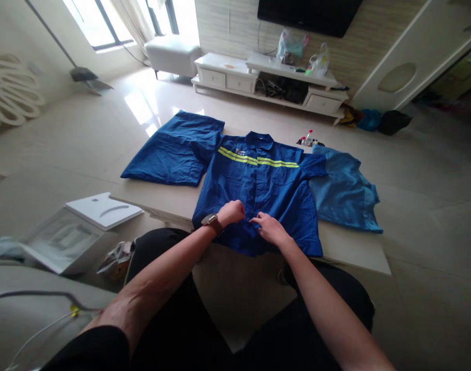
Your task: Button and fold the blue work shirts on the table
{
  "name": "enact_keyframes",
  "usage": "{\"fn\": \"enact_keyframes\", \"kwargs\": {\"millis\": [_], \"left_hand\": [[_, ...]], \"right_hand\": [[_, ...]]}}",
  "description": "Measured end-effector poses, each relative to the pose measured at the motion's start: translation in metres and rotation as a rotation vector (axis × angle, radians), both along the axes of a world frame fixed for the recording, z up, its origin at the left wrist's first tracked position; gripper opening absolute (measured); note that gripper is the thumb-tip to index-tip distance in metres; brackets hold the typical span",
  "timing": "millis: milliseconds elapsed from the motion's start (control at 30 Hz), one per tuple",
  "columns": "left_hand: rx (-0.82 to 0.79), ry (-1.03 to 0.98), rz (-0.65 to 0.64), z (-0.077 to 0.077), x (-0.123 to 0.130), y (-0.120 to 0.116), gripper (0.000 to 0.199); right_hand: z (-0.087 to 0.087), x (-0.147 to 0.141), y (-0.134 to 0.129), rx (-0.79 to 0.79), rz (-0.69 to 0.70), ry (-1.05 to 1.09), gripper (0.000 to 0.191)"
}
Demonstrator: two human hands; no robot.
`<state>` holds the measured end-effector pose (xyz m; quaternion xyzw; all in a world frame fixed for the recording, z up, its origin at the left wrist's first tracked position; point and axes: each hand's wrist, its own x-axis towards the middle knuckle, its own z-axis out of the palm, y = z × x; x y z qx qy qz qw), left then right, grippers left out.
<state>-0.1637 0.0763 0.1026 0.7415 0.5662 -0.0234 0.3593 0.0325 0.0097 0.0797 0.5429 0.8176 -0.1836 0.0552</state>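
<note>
A dark blue short-sleeved work shirt lies front up, its collar pointing away from me and its lower hem hanging over the near table edge. Two yellow-green stripes cross its chest, and a button placket runs down the middle. My left hand, with a watch on the wrist, is closed on the cloth beside the lower placket. Just right of it, my right hand pinches the placket edge between thumb and forefinger. Any button between the fingertips is too small to make out.
Folded blue garment lies left of the shirt, a lighter blue garment right, both on the pale table. Small red-capped bottles stand behind. An open white box sits at left; a TV cabinet stands across the floor.
</note>
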Motion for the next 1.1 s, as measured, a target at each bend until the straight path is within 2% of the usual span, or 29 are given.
{"fn": "enact_keyframes", "kwargs": {"millis": [133, 300, 500, 667, 800, 933, 1100], "left_hand": [[-0.021, 0.042, -0.085, -0.017, 0.009, 0.014, 0.019], [-0.092, 0.017, -0.143, -0.013, 0.020, 0.021, 0.017], [-0.090, 0.046, -0.190, -0.014, 0.026, 0.025, 0.020], [-0.192, 0.006, -0.188, -0.018, 0.028, 0.030, 0.016], [-0.310, -0.102, -0.157, -0.020, 0.025, 0.030, 0.015], [-0.505, -0.378, -0.069, -0.020, 0.020, 0.028, 0.032], [-0.629, -0.571, 0.005, -0.020, 0.019, 0.024, 0.020]], "right_hand": [[-0.005, 0.003, 0.007, -0.059, 0.040, -0.005, 0.043], [-0.011, 0.004, 0.017, -0.078, 0.015, 0.127, 0.031], [-0.022, 0.008, 0.032, -0.098, 0.004, 0.244, 0.025], [-0.016, 0.012, 0.033, -0.063, 0.018, 0.255, 0.026], [-0.006, 0.016, 0.029, 0.011, 0.020, 0.306, 0.021], [-0.002, 0.019, 0.023, 0.144, -0.023, 0.414, 0.018], [0.000, 0.018, 0.017, 0.235, -0.050, 0.501, 0.020]]}}
